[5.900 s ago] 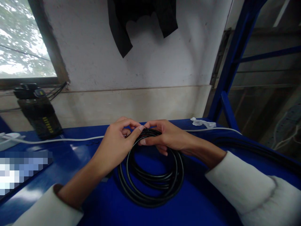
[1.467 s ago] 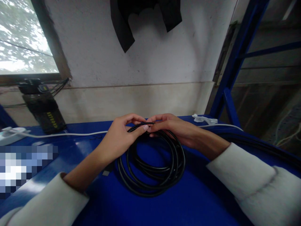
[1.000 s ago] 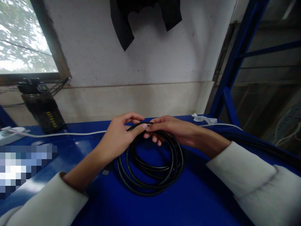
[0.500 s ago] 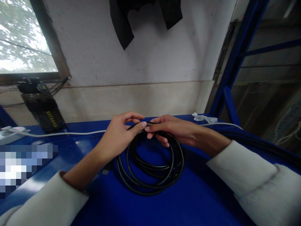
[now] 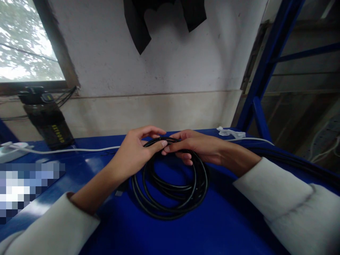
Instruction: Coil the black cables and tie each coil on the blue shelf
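Left hand [image 5: 135, 152] and right hand [image 5: 203, 147] (thumbs almost meeting) pinch the far rim of the coiled black cable [image 5: 203, 184]; its round loops lie bodyward on the tabletop [image 5: 212, 230].

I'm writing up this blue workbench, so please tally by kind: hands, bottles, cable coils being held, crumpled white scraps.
Left hand and right hand: 2
Bottle: 1
Held black cable coil: 1
Crumpled white scrap: 1
Total: 5

Left hand [image 5: 136, 150] and right hand [image 5: 198, 146] at far edge of black cable coil [image 5: 170, 212].
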Tool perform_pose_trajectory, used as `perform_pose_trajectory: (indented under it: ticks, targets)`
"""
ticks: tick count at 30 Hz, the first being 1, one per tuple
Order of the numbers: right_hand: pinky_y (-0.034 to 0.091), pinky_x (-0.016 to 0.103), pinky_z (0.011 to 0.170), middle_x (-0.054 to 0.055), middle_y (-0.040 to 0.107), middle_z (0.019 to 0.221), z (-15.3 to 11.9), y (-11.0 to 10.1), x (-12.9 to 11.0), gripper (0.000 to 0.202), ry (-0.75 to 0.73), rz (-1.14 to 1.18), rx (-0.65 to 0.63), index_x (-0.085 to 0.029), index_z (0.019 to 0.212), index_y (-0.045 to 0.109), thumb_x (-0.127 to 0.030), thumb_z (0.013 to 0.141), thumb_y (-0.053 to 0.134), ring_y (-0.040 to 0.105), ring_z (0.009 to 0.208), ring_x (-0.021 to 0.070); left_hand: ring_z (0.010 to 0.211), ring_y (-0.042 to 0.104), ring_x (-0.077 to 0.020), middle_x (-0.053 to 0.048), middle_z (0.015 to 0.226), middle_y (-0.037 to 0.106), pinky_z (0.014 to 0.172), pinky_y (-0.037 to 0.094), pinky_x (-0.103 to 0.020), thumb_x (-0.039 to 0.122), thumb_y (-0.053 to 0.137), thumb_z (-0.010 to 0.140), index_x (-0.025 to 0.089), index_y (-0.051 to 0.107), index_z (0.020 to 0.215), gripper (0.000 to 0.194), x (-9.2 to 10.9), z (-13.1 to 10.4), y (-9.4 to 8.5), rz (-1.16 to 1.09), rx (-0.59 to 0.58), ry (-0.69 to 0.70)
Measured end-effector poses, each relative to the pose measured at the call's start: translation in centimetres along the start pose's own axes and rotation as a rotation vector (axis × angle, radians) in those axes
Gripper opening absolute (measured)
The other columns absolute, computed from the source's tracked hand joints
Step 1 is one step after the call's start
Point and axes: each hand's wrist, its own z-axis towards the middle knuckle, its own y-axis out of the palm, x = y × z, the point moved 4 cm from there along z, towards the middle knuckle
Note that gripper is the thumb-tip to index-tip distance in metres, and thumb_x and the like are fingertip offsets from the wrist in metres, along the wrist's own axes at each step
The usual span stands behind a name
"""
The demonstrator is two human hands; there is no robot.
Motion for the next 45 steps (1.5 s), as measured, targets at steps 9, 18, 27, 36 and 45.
perform_pose_trajectory:
  ticks: [9,18,27,36,45]
  targets:
    - [0.04,0.018,0.048,-0.006,0.051,0.057,0.2,-0.1,-0.1,0.014,0.032,0.072,0.043,-0.014,0.083,0.069,-0.023,0.082,0.08,0.044,0.051,0.0075,0.083,0.074,-0.0222,-0.003,0.094,0.082,0.073,0.056,-0.032,0.032,0.079,0.086,0.023,0.081,0.103,0.02,0.4,0.0,0.1,0.048,-0.02,-0.042]
    - [0.044,0.016,0.05,-0.003,0.059,0.067,0.5,-0.4,0.1,0.023,0.005,0.142,0.066,-0.013,0.086,0.071,-0.028,0.08,0.087,0.051,0.057,0.0072,0.052,0.056,-0.0132,0.003,0.058,0.065,0.048,0.038,-0.022,0.044,0.071,0.094,0.021,0.079,0.093,0.024,0.4,-0.3,-0.1,0.058,0.024,-0.088]
    - [0.047,0.016,0.054,-0.003,0.062,0.071,0.5,-0.7,0.2,0.028,-0.009,0.181,0.092,-0.014,0.092,0.076,-0.033,0.079,0.091,0.054,0.061,0.0071,0.059,0.057,-0.0114,0.001,0.068,0.069,0.053,0.039,-0.021,0.04,0.076,0.091,0.018,0.077,0.093,0.022,-0.4,0.1,-0.1,-0.038,0.035,-0.12]
    - [0.049,0.016,0.056,-0.002,0.063,0.076,0.5,-0.8,0.3,0.026,-0.003,0.177,0.094,-0.013,0.088,0.075,-0.033,0.08,0.09,0.056,0.062,0.0067,0.066,0.067,-0.015,-0.003,0.076,0.076,0.059,0.045,-0.023,0.036,0.074,0.091,0.018,0.077,0.097,0.02,-0.9,0.0,-0.2,-0.059,0.03,-0.108]
    - [0.048,0.017,0.057,-0.002,0.063,0.074,0.5,-0.7,0.2,0.022,-0.009,0.178,0.121,-0.013,0.086,0.077,-0.031,0.081,0.089,0.055,0.062,0.0069,0.069,0.071,-0.0162,-0.003,0.078,0.078,0.064,0.049,-0.024,0.031,0.075,0.089,0.018,0.079,0.101,0.018,-0.7,0.0,-0.1,-0.078,0.057,-0.144]
